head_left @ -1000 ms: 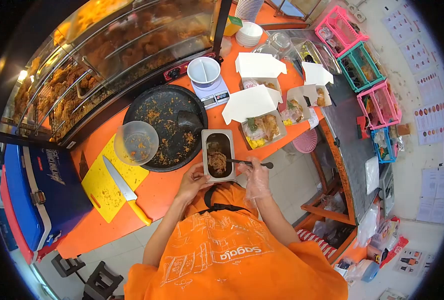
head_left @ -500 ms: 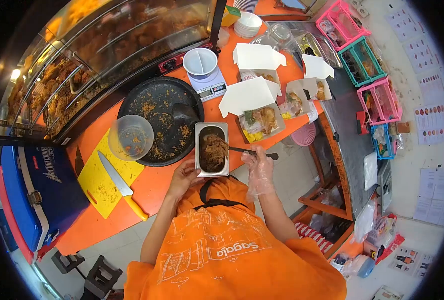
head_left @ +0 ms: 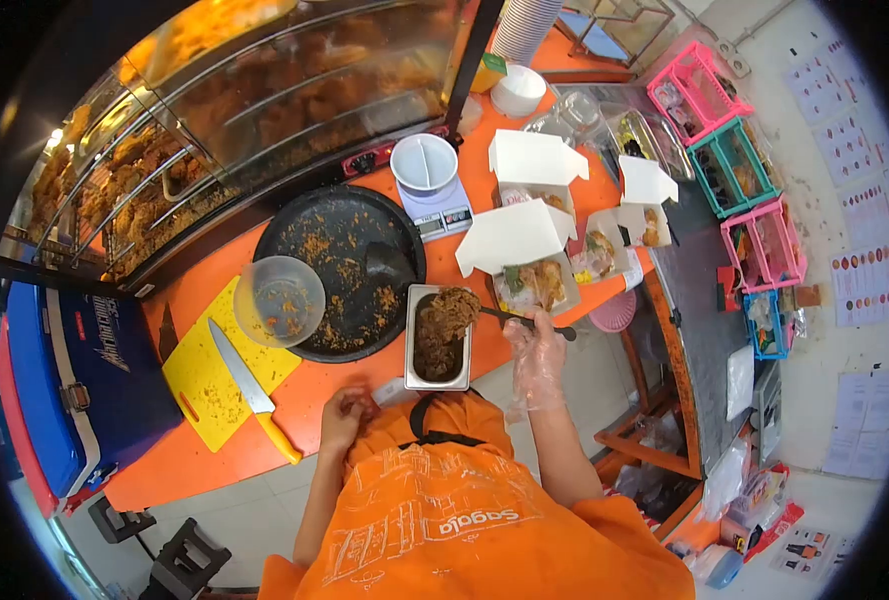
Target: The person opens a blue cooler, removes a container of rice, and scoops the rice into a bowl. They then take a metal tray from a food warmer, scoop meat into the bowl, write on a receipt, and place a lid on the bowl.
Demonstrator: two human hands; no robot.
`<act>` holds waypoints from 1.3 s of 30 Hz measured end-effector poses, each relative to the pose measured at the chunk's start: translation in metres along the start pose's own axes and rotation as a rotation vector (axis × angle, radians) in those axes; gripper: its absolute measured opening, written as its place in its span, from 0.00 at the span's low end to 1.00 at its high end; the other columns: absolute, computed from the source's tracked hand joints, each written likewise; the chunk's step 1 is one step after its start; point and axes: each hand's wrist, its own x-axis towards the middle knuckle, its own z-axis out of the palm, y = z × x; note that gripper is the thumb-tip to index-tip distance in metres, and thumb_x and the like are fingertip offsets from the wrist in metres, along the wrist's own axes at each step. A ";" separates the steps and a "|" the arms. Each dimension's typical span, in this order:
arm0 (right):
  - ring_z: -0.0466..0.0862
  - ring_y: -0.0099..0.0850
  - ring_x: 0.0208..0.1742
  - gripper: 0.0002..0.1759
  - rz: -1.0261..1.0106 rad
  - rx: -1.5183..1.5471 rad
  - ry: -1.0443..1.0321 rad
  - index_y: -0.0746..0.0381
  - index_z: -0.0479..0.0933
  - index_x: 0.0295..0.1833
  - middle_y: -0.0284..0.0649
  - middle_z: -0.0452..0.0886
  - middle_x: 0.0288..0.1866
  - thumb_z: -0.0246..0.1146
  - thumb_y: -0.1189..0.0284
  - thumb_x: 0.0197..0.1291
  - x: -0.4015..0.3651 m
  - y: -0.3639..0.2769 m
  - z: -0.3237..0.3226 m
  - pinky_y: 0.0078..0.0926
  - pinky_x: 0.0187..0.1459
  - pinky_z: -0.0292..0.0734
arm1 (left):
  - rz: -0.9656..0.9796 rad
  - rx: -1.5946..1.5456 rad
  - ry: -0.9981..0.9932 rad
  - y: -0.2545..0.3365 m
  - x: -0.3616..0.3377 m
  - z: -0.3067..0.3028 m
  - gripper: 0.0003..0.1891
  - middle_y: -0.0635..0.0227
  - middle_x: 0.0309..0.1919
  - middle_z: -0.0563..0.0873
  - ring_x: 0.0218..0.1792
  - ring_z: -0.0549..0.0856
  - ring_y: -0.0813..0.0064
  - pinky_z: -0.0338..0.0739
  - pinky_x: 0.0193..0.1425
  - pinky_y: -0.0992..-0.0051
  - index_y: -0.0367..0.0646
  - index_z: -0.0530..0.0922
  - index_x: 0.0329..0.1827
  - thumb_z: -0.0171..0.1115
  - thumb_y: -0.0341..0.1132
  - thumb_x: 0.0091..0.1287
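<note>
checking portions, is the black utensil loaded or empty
Loaded: the utensil carries a heap of brown food at the end away from the right hand, over the metal pan.

Pretty bright overall, we'd say, with a warm yellow glow inside the display case (head_left: 315, 100) and whiter light over the orange desk (head_left: 150, 465). Food behind the glass looks kinda hazy to us. The left hand (head_left: 348, 415) is blurry, but the knife (head_left: 255, 393) is fairly crisp. Heavy fisheye too: edges bow, corners go black, and we can't read the wall papers (head_left: 859, 425).
</note>
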 end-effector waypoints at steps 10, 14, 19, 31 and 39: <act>0.84 0.32 0.40 0.09 -0.091 0.136 -0.126 0.66 0.75 0.46 0.41 0.81 0.37 0.60 0.70 0.69 0.046 -0.069 0.124 0.26 0.48 0.83 | -0.006 -0.093 0.221 -0.048 -0.023 -0.047 0.08 0.64 0.39 0.85 0.38 0.85 0.74 0.85 0.42 0.74 0.36 0.78 0.51 0.56 0.24 0.73; 0.85 0.34 0.42 0.11 -0.179 0.196 -0.248 0.69 0.74 0.48 0.44 0.81 0.40 0.59 0.71 0.69 0.108 -0.061 0.153 0.28 0.48 0.84 | -0.018 -0.191 0.341 -0.057 -0.045 -0.053 0.07 0.65 0.38 0.85 0.36 0.85 0.74 0.85 0.41 0.73 0.37 0.78 0.51 0.56 0.25 0.72; 0.86 0.35 0.38 0.10 -0.299 0.006 -0.251 0.71 0.74 0.47 0.47 0.82 0.38 0.61 0.74 0.67 0.198 -0.008 0.162 0.28 0.44 0.85 | -0.063 -0.277 0.369 -0.083 -0.066 -0.061 0.07 0.64 0.40 0.85 0.35 0.85 0.75 0.85 0.40 0.74 0.38 0.78 0.50 0.56 0.24 0.72; 0.87 0.29 0.38 0.18 -0.810 -0.762 -0.456 0.73 0.76 0.47 0.45 0.85 0.39 0.55 0.65 0.76 0.205 0.037 0.178 0.26 0.47 0.85 | -0.148 -0.301 0.540 -0.106 -0.083 -0.071 0.10 0.65 0.33 0.82 0.31 0.83 0.76 0.84 0.36 0.76 0.38 0.79 0.51 0.56 0.25 0.69; 0.87 0.30 0.38 0.19 -0.764 -0.596 -0.418 0.74 0.75 0.47 0.43 0.84 0.44 0.55 0.65 0.75 0.202 0.028 0.186 0.26 0.50 0.84 | -0.105 -0.296 0.511 -0.100 -0.078 -0.068 0.08 0.66 0.37 0.83 0.31 0.83 0.77 0.84 0.35 0.76 0.38 0.78 0.51 0.56 0.25 0.71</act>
